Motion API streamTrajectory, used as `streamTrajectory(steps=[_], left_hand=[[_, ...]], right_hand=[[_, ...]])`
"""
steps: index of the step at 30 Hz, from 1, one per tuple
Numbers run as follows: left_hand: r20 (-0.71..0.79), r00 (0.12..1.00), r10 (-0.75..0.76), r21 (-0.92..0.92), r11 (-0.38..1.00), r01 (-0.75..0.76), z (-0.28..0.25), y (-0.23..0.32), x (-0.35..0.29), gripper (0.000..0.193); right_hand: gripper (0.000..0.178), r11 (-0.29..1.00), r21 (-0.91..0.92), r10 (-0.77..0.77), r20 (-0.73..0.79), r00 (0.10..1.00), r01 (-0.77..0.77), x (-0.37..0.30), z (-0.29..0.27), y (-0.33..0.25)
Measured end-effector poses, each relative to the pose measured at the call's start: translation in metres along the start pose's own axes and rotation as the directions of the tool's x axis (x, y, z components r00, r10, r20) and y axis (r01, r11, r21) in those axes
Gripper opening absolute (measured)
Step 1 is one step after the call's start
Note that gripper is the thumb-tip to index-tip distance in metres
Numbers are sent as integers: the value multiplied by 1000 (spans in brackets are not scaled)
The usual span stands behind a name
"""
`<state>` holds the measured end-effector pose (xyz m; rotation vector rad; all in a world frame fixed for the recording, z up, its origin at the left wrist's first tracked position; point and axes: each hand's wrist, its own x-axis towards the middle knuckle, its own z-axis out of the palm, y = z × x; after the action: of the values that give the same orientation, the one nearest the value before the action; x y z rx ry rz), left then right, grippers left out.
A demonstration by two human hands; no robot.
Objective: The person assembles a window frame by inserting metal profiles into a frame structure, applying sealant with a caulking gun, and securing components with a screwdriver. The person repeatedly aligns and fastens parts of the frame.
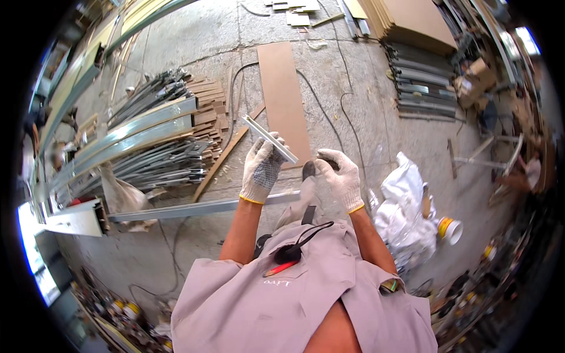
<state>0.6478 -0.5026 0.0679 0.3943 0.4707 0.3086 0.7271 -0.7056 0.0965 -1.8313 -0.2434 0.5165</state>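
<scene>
White strip (271, 140), one piece, in left hand (262, 169), right hand (341, 177) near

Short, straight white strip (269, 139) — slanting down rightward; held in the left fingers (256, 147).

Small white lettering (276, 282), a single short word, stands upside down on the chest of the mauve-grey cloth work shirt (247, 312) – beneath a red pencil (281, 268) – its letters in a plain serif-like type.

yellow edging (251, 200) trims the whitish knit gloves (257, 176); the loose shirt (253, 312) is mauve.
</scene>
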Motion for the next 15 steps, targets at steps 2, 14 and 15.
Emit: streamTrajectory(steps=[2, 14, 15], left_hand=[[-14, 999, 41, -30, 999, -41, 6, -16, 39, 30], [109, 935, 336, -233, 923, -305, 106, -8, 144, 34], [122, 926, 358, -216, 920, -327, 114, -3, 151, 34]], right_hand=[[32, 1000, 0, 22, 86, 996, -22, 45, -17, 6], [38, 976, 134, -219, 641, 735, 173, 261, -37, -69], [37, 975, 136, -222, 669, 709, 177, 282, -37, -81]])
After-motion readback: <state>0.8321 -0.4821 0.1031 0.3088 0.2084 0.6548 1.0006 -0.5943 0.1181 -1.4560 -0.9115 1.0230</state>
